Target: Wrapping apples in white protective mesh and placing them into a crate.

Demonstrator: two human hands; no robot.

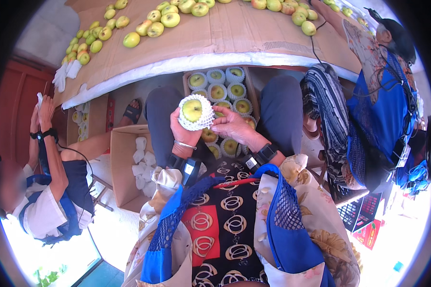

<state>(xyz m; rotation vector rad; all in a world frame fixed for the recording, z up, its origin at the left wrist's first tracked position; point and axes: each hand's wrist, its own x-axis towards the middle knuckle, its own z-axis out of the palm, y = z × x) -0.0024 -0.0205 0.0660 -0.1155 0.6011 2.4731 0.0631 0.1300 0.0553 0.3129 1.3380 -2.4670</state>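
Note:
My left hand [185, 134] holds a yellow-green apple [193, 110] from below, above my lap. A white foam fruit net [201, 123] wraps the apple's sides and leaves its top bare. My right hand [235, 125] has its thumb and fingertips at the net's right edge, seemingly pinching it. Under my hands, between my knees, a cardboard box [186, 80] holds rows of apples in white foam nets [217, 92]. My hands and the held apple cover part of those rows.
A cardboard-covered table [230, 39] stands ahead, bearing loose apples [170, 19]. White foam nets [73, 69] lie at its left corner. An open carton [124, 165] at my left contains folded nets [143, 161]. People sit on both sides; at right is a black plastic crate [361, 211].

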